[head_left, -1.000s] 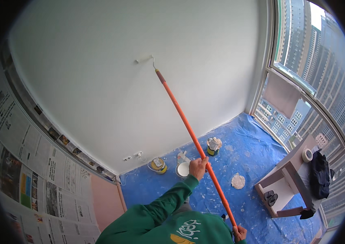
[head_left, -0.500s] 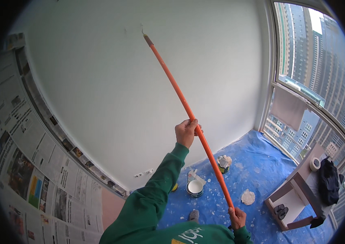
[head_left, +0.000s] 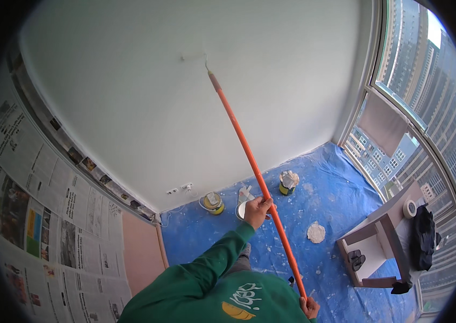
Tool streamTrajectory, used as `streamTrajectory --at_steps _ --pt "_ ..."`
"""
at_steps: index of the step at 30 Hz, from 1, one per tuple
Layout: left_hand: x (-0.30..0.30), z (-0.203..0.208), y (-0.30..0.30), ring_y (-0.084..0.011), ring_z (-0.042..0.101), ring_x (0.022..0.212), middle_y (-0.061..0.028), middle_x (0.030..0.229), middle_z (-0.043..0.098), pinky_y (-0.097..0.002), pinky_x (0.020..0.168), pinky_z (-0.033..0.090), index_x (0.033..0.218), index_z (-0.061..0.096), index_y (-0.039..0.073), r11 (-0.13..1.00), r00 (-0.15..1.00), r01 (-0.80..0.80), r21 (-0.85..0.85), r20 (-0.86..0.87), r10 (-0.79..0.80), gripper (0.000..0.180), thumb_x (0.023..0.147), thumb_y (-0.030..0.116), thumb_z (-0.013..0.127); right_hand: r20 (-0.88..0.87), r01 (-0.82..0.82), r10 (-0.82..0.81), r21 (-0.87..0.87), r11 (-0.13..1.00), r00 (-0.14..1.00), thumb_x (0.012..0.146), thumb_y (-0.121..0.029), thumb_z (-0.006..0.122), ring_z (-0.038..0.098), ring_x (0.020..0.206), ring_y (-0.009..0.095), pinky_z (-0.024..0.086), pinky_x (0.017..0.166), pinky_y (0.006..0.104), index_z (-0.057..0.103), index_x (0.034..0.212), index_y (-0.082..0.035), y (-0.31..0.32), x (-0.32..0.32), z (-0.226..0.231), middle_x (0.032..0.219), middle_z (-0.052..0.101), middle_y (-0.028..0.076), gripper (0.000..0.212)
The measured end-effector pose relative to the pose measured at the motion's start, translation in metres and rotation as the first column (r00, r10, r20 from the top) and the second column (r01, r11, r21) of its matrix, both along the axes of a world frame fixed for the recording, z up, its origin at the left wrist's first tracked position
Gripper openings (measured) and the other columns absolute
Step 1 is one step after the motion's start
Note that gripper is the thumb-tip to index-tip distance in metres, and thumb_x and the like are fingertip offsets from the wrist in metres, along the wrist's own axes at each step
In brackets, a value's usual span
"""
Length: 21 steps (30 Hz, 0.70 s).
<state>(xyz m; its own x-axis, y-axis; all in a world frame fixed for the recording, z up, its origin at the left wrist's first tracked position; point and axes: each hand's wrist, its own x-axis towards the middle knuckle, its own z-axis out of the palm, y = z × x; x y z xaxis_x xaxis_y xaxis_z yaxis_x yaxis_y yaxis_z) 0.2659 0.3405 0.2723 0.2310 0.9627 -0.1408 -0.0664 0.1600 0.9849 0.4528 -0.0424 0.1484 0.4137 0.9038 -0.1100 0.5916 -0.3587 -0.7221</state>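
A long orange extension pole [head_left: 238, 132] slants up from my lap to the pale wall [head_left: 125, 118]. At its far end a thin bent frame carries a whitish paint roller [head_left: 193, 56], which lies against the wall and blends into its colour. Partway along the pole, my left hand [head_left: 258, 211] is closed round it. My right hand [head_left: 309, 307] grips the lower end, beside the hem of my green sweatshirt. Beyond my left hand stands a white paint container [head_left: 242, 210], partly covered by that hand.
Blue plastic sheeting [head_left: 324, 188] covers the floor. On it stand two paint cans [head_left: 215, 209], [head_left: 288, 188] and a round pale lid [head_left: 316, 233]. Newspaper [head_left: 72, 226] covers the left side. At right, a small cabinet [head_left: 370, 242] bears tape [head_left: 409, 209] and dark cloth, beneath tall windows.
The roller has come down the wall, and the pole and both hands have dropped with it, both still gripping. My view has tilted down, showing more floor and another paint can.
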Motion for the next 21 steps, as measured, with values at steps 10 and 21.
streamTrajectory --at_steps 10,21 --pt "-0.008 -0.107 -0.043 -0.017 0.067 0.069 -0.0082 0.085 0.067 -0.0296 0.05 0.053 0.097 0.06 0.001 0.914 0.998 0.067 -0.401 0.024 -0.063 0.025 0.091 0.024 0.055 -0.158 0.158 -0.183 -0.157 0.975 0.97 0.084 -0.037 0.064 0.05 0.047 0.017 0.042 0.049 0.0327 0.061 0.076 -0.004 -0.086 0.004 -0.036 0.053 0.052 0.012 0.034" --pt "-0.008 -0.182 -0.035 -0.0185 0.068 0.074 -0.0075 0.085 0.067 -0.0328 0.052 0.052 0.095 0.061 0.004 0.798 0.997 0.077 -0.597 0.031 -0.074 0.023 0.091 0.025 0.053 -0.046 0.166 -0.21 -0.46 0.872 0.977 0.083 -0.039 0.064 0.05 0.049 0.021 0.04 0.05 0.0366 0.058 0.072 -0.003 -0.061 -0.006 0.013 0.053 0.05 0.014 0.038"
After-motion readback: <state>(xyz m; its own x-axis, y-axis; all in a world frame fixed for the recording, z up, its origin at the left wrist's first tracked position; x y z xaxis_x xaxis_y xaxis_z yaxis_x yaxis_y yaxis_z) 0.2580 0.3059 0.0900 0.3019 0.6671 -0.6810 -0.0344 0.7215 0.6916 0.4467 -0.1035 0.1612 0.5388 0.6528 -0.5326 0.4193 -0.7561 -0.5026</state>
